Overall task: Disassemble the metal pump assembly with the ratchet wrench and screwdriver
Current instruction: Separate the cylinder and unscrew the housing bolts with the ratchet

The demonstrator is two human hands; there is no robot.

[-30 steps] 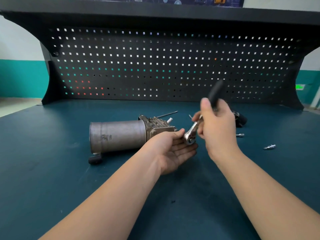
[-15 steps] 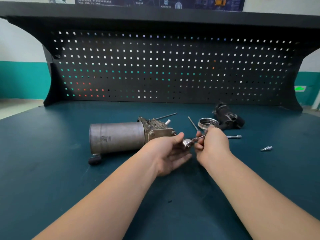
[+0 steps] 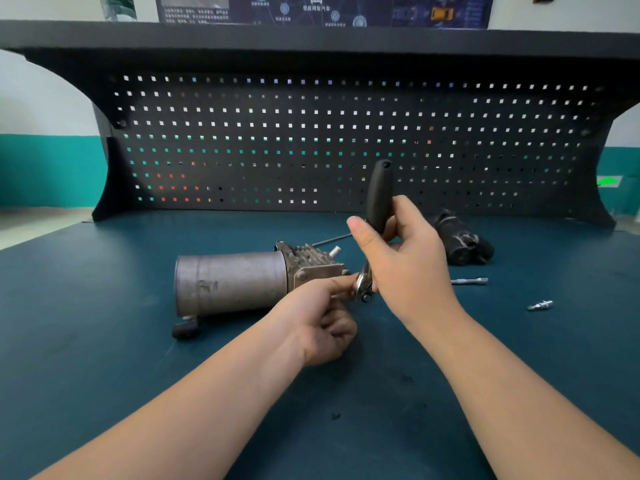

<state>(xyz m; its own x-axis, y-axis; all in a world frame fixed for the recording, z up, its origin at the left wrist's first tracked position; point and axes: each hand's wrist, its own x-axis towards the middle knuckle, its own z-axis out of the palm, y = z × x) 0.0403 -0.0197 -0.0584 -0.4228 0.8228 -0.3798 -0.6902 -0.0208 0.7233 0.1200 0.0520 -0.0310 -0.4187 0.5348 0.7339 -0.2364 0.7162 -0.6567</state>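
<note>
Clearly the right hand (image 3: 408, 268) has its fingers curled round the black handle of the chrome ratchet wrench (image 3: 375, 223), which stands nearly upright with its head low. The left hand (image 3: 322, 320) pinches at that head with thumb and forefinger, its other fingers curled into the palm. Just left of the wrench head lies the grey cylindrical metal pump assembly (image 3: 232, 284) on its side on the dark teal bench (image 3: 104, 375), finned end toward the hands.

Some disassembly looks done: a black removed part (image 3: 462, 239) lies far right, with a slim silver bolt (image 3: 469, 280) and a small silver fitting (image 3: 540, 305) near it. The main body appears still joined, so fasteners likely remain. No screwdriver is identifiable. The dark blue poster (image 3: 322, 10) above carries writing too small to read.
</note>
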